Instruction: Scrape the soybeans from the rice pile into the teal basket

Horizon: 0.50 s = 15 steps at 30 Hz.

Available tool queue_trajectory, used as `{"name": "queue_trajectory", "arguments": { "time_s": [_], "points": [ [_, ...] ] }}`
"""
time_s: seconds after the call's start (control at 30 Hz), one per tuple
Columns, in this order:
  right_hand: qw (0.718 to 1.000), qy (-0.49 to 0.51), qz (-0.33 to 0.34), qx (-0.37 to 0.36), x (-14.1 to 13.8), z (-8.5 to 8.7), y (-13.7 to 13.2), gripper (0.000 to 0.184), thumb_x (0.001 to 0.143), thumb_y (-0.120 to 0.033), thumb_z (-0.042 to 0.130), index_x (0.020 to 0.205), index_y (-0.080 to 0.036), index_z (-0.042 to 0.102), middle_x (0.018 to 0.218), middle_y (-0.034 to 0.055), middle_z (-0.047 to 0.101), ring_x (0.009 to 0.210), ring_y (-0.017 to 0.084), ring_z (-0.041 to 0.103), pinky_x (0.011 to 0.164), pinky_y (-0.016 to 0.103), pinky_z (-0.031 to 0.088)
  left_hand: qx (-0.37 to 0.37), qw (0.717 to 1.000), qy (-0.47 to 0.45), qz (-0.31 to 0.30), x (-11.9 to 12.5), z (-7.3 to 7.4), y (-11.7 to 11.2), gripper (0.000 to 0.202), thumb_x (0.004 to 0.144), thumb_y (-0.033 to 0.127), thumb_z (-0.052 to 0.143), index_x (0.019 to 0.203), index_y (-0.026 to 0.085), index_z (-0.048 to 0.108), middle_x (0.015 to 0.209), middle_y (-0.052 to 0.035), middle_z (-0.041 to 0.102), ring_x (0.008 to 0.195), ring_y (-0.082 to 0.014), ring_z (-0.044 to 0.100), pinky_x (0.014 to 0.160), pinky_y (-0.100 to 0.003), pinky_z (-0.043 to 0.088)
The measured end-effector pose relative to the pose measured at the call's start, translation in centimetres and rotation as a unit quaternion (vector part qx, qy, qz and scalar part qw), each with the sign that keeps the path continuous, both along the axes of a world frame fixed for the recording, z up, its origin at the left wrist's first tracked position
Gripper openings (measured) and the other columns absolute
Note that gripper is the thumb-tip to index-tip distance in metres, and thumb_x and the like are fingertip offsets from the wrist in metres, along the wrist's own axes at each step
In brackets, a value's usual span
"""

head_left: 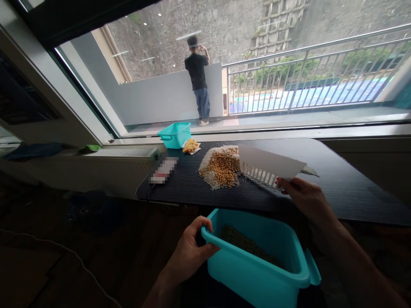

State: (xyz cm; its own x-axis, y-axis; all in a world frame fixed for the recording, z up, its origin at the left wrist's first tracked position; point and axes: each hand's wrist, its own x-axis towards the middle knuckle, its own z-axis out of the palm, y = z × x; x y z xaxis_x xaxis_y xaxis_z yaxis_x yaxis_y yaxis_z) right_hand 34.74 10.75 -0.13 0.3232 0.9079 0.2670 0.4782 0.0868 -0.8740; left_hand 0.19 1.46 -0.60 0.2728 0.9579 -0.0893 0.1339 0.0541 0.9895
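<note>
My left hand [192,244] grips the rim of a turquoise plastic bin [253,269] at its left end. Inside the bin lies a layer of small dark greenish grains [248,244]. With my right hand [305,196] I pinch the lower right edge of a white sheet [269,162] that has a row of slots along its lower side. The sheet stands tilted over the table, its left end against a pile of yellow-brown beans [223,167] mixed with white grains [211,179]. Part of the pile is hidden behind it.
The dark table [340,179] stands against a window. On its far left are a second turquoise bin [176,136], a crumpled yellow item [191,146] and a blurred-out flat object [163,170] with a cable. Outside, a person [197,77] faces away near a railing [298,81].
</note>
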Motion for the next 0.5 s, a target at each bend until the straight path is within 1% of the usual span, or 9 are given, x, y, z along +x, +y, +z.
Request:
{"name": "queue_trajectory", "arguments": {
  "time_s": [0.07,0.13,0.23,0.3,0.37,0.43,0.5],
  "points": [
    [1.000,-0.001,0.007,-0.011,-0.1,0.3,-0.6,0.041,0.068,-0.065,0.071,0.069,-0.025,0.079,0.063,0.0030,0.075,0.061,0.024,0.071,0.061,0.037,0.055,0.002,1.000,0.001,-0.001,0.2,0.0,0.0,0.033,0.078,0.039,0.086,0.087,0.022,0.058,0.077,0.0068,0.044,0.069,-0.0131,0.042,0.062,-0.022,0.039],
    [1.000,0.004,0.005,-0.024,-0.2,1.0,-1.6,0.039,0.068,-0.064,0.071,0.069,-0.026,0.079,0.063,0.0035,0.075,0.063,0.025,0.072,0.062,0.037,0.055,-0.004,1.000,-0.003,-0.005,0.6,0.1,-0.1,0.033,0.078,0.039,0.086,0.087,0.022,0.058,0.077,0.0068,0.044,0.069,-0.0132,0.042,0.062,-0.022,0.039],
    [0.999,0.016,-0.028,-0.044,0.0,2.3,-3.6,0.038,0.067,-0.064,0.073,0.072,-0.026,0.080,0.064,0.0051,0.075,0.068,0.027,0.073,0.065,0.038,0.056,-0.010,1.000,-0.007,-0.006,1.3,0.1,-0.1,0.033,0.078,0.039,0.086,0.086,0.022,0.058,0.076,0.0066,0.045,0.071,-0.0136,0.042,0.064,-0.022,0.039],
    [0.997,0.014,-0.052,-0.055,0.4,2.8,-4.9,0.040,0.066,-0.065,0.073,0.070,-0.026,0.080,0.064,0.0066,0.076,0.069,0.028,0.074,0.066,0.038,0.056,-0.013,1.000,-0.011,-0.011,1.6,0.2,-0.1,0.035,0.079,0.040,0.086,0.086,0.022,0.058,0.076,0.0066,0.045,0.071,-0.0137,0.042,0.064,-0.022,0.039],
    [0.996,-0.001,-0.060,-0.068,1.1,2.6,-6.0,0.042,0.066,-0.067,0.074,0.069,-0.026,0.079,0.067,0.0076,0.077,0.071,0.029,0.075,0.064,0.037,0.055,-0.016,1.000,-0.016,-0.016,1.8,0.2,-0.1,0.035,0.079,0.042,0.086,0.086,0.022,0.058,0.075,0.0067,0.045,0.070,-0.0136,0.042,0.063,-0.022,0.039],
    [0.995,-0.024,-0.059,-0.078,1.7,1.9,-6.8,0.046,0.068,-0.071,0.074,0.069,-0.025,0.080,0.068,0.0079,0.079,0.069,0.029,0.074,0.060,0.036,0.053,-0.014,1.000,-0.018,-0.017,1.8,0.3,0.0,0.036,0.079,0.043,0.086,0.087,0.022,0.058,0.075,0.0067,0.044,0.070,-0.0136,0.041,0.062,-0.022,0.039],
    [0.995,-0.056,-0.066,-0.059,2.1,1.2,-7.3,0.054,0.068,-0.079,0.071,0.066,-0.025,0.078,0.064,0.0079,0.077,0.062,0.028,0.071,0.054,0.036,0.051,-0.010,1.000,-0.019,-0.017,1.7,0.2,0.0,0.036,0.079,0.044,0.086,0.087,0.022,0.058,0.076,0.0066,0.044,0.070,-0.0136,0.041,0.063,-0.022,0.039]
  ]
}}
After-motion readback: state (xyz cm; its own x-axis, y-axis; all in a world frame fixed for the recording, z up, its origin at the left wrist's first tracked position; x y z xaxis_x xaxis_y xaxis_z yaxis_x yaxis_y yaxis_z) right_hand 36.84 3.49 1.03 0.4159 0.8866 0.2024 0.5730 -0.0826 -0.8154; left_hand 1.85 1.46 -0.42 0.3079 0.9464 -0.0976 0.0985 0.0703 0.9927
